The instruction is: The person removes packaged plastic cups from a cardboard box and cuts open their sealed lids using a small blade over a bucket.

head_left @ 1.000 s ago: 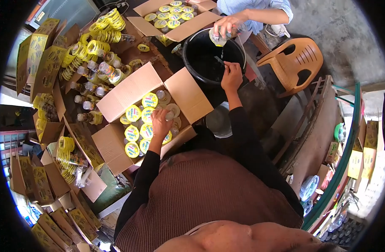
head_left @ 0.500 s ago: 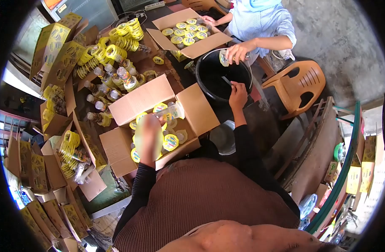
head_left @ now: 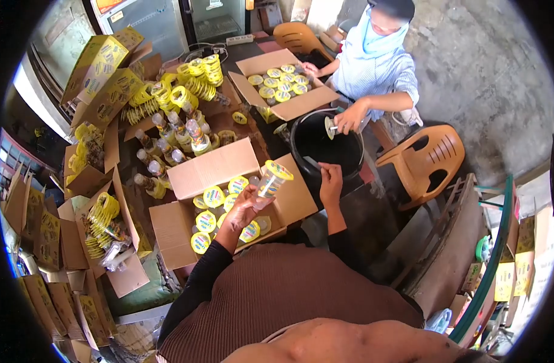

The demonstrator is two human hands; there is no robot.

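My left hand (head_left: 244, 209) is wrapped round a clear plastic cup (head_left: 272, 181) with a yellow-rimmed lid, tilted above an open cardboard box (head_left: 213, 163). Inside that box are several cups with yellow printed lids (head_left: 214, 196). My right hand (head_left: 331, 181) pinches a thin flat blade-like tool (head_left: 312, 162) at the near rim of a black bucket (head_left: 296, 136). Over the bucket's far side, a co-worker's hand (head_left: 351, 117) holds another cup (head_left: 330, 127).
A second box of lidded cups (head_left: 280, 107) stands beyond the bucket. Stacked yellow cups (head_left: 201, 75) and bottles (head_left: 197, 134) crowd the left side. Open cartons (head_left: 116, 242) line the far left. An orange chair (head_left: 431, 160) is at the right.
My left hand has risen from inside the box, bringing the cup upright-ish above it. The co-worker's cup has turned over the bucket. The view has shifted slightly.
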